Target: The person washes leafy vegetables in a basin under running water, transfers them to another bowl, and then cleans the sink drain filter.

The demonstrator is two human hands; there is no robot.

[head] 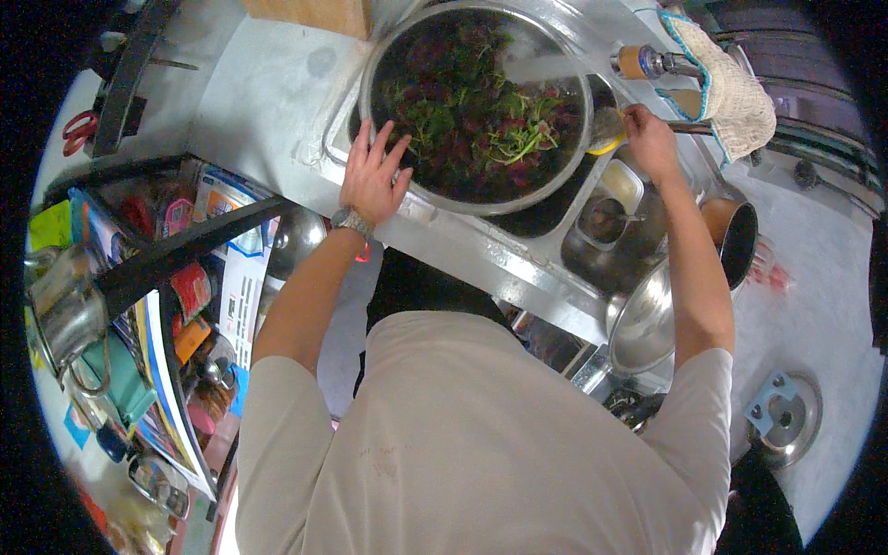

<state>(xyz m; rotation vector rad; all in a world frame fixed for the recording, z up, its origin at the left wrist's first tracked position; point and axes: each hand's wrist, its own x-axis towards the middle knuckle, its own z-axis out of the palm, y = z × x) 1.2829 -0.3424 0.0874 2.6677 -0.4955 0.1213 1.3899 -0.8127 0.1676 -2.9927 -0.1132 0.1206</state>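
Note:
A large round clear basin (479, 208) stands over the left bowl of a metal sink, holding leafy greens (520, 139) with reddish-purple parts. My left hand (374, 173) rests with spread fingers on the basin's left rim. At the basin's right side, my right hand (651, 142) has its fingertips at the edge of a round grey thing with a yellow rim (605, 132); its exact kind is unclear. Near that hand are the faucet (655, 62) and a cream cloth with blue edging (735, 97) draped over it.
Small metal containers (602, 218) sit in the right sink bowl. Beside it are a steel bowl (645, 326) and a pot (739, 239). Red-handled scissors (80, 132) hang at the far left, above a crowded shelf with a metal pitcher (66, 312). A cardboard box (312, 14) stands behind.

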